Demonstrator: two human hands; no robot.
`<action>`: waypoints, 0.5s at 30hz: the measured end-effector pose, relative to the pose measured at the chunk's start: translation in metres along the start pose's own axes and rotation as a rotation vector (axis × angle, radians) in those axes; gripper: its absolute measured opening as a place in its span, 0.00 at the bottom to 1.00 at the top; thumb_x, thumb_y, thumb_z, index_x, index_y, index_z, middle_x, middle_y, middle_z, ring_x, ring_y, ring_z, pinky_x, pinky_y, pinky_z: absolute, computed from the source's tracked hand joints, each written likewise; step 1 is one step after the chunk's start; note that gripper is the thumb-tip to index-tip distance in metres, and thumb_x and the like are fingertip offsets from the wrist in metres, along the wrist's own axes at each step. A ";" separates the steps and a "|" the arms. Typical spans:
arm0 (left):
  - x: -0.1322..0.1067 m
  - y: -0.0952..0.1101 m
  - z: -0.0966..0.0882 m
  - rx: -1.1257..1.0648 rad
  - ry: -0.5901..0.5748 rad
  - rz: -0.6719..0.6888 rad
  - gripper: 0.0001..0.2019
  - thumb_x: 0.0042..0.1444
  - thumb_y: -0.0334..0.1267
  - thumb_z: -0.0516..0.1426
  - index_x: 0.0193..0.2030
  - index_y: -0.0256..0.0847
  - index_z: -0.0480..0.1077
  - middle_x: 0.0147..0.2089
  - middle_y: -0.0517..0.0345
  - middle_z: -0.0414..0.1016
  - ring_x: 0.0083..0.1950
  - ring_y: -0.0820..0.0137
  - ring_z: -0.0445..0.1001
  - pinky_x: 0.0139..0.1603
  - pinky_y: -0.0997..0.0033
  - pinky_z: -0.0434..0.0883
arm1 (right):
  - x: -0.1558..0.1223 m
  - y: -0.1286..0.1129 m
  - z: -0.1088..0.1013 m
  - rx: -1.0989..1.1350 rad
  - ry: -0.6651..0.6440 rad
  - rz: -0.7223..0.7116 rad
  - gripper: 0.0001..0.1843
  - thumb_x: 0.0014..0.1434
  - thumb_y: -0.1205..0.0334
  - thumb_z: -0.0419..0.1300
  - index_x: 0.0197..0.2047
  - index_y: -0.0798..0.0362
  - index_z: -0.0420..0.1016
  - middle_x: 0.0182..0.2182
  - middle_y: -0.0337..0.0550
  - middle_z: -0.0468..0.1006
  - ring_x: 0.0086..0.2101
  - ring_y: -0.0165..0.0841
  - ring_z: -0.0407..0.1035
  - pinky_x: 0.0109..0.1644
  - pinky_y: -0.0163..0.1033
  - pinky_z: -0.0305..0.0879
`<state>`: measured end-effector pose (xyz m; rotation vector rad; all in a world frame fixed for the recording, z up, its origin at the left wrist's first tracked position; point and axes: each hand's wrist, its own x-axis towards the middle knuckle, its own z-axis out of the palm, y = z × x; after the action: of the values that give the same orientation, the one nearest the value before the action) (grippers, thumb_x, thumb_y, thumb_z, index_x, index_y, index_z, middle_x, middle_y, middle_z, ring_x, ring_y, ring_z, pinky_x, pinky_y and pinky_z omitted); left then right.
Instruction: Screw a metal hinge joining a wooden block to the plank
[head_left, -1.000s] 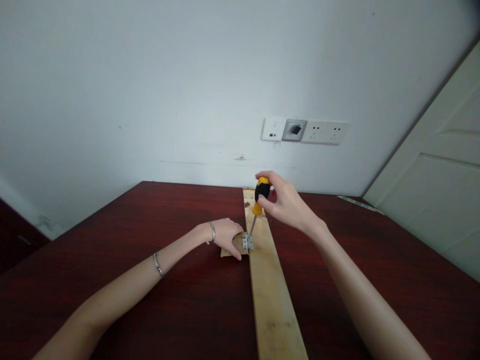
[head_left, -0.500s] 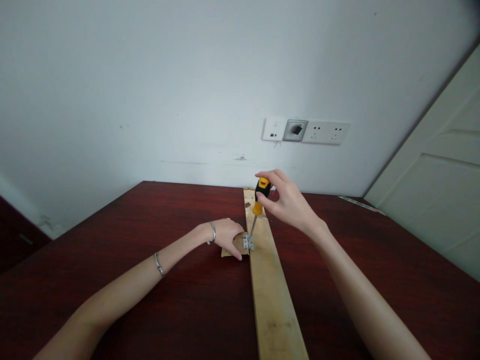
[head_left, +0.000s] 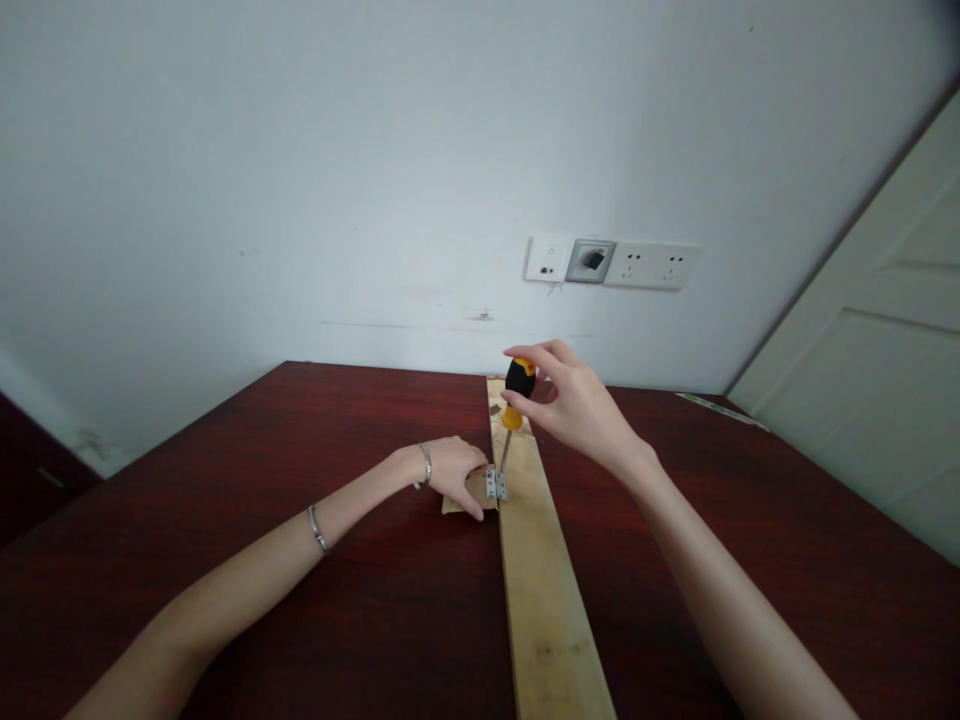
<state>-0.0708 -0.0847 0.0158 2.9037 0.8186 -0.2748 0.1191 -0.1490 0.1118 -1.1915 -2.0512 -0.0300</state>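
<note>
My right hand holds a yellow and black screwdriver by its handle, thumb and fingers around it. The screwdriver's shaft slants down, its tip at the right leaf of a small metal hinge. That leaf lies on a long wooden plank; the left leaf rests on a small thin brown board against the plank's left edge. My left hand grips this small board, its thumb on the near side beside the hinge and its other fingers on the far side. Part of the board is hidden under the hand.
A dark red wooden table carries everything and ends at a white wall. Wall sockets with a black plug sit above the far edge. A thin patterned strip lies at the far right, near a white panelled door.
The screwdriver's handle has turned and leaned slightly left, with my right fingers shifting around it. My left hand, the hinge and the plank stay in place.
</note>
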 end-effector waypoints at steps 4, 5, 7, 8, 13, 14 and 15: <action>0.000 -0.001 0.001 0.001 0.005 0.003 0.30 0.43 0.65 0.60 0.40 0.38 0.70 0.42 0.51 0.78 0.39 0.60 0.76 0.35 0.70 0.66 | 0.001 0.002 0.001 -0.008 -0.001 0.015 0.19 0.58 0.55 0.59 0.53 0.46 0.69 0.42 0.45 0.70 0.30 0.32 0.68 0.39 0.43 0.69; 0.000 -0.001 0.001 0.000 0.008 0.007 0.30 0.43 0.65 0.60 0.40 0.38 0.71 0.42 0.52 0.78 0.39 0.60 0.76 0.35 0.70 0.66 | 0.001 0.003 0.002 0.000 0.000 0.007 0.20 0.58 0.57 0.58 0.54 0.47 0.68 0.43 0.46 0.71 0.32 0.33 0.69 0.40 0.43 0.69; 0.000 -0.002 0.002 -0.005 0.015 0.017 0.31 0.42 0.65 0.60 0.40 0.38 0.71 0.42 0.52 0.78 0.38 0.61 0.76 0.36 0.70 0.66 | 0.002 0.006 0.005 0.006 0.008 -0.006 0.23 0.58 0.60 0.56 0.57 0.49 0.64 0.45 0.48 0.72 0.35 0.36 0.70 0.40 0.44 0.69; 0.001 -0.002 0.002 -0.006 0.018 0.020 0.31 0.42 0.65 0.61 0.40 0.38 0.71 0.42 0.52 0.78 0.38 0.61 0.76 0.36 0.70 0.66 | 0.002 0.007 0.006 0.001 0.014 -0.005 0.24 0.58 0.61 0.56 0.58 0.50 0.62 0.46 0.49 0.72 0.36 0.37 0.70 0.41 0.45 0.69; 0.001 -0.002 0.002 -0.003 0.022 0.008 0.30 0.43 0.64 0.61 0.40 0.38 0.71 0.42 0.52 0.78 0.38 0.61 0.76 0.36 0.70 0.67 | 0.000 0.005 0.005 -0.048 0.019 0.014 0.23 0.58 0.56 0.56 0.56 0.51 0.63 0.46 0.50 0.72 0.33 0.36 0.70 0.41 0.47 0.69; 0.001 -0.001 0.002 -0.002 0.021 0.006 0.30 0.43 0.64 0.60 0.40 0.38 0.71 0.42 0.51 0.78 0.38 0.61 0.76 0.36 0.70 0.67 | 0.001 0.004 0.005 -0.051 0.023 0.019 0.22 0.58 0.54 0.57 0.55 0.51 0.65 0.45 0.50 0.72 0.32 0.35 0.69 0.41 0.46 0.69; 0.001 -0.001 0.002 -0.001 0.019 0.005 0.30 0.43 0.64 0.60 0.40 0.38 0.71 0.42 0.51 0.78 0.39 0.61 0.76 0.36 0.70 0.67 | 0.001 0.004 0.004 -0.046 0.028 0.024 0.22 0.58 0.53 0.58 0.54 0.50 0.66 0.44 0.49 0.72 0.31 0.35 0.69 0.40 0.46 0.69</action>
<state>-0.0712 -0.0838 0.0139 2.9117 0.8135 -0.2472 0.1197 -0.1444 0.1077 -1.2367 -2.0218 -0.0824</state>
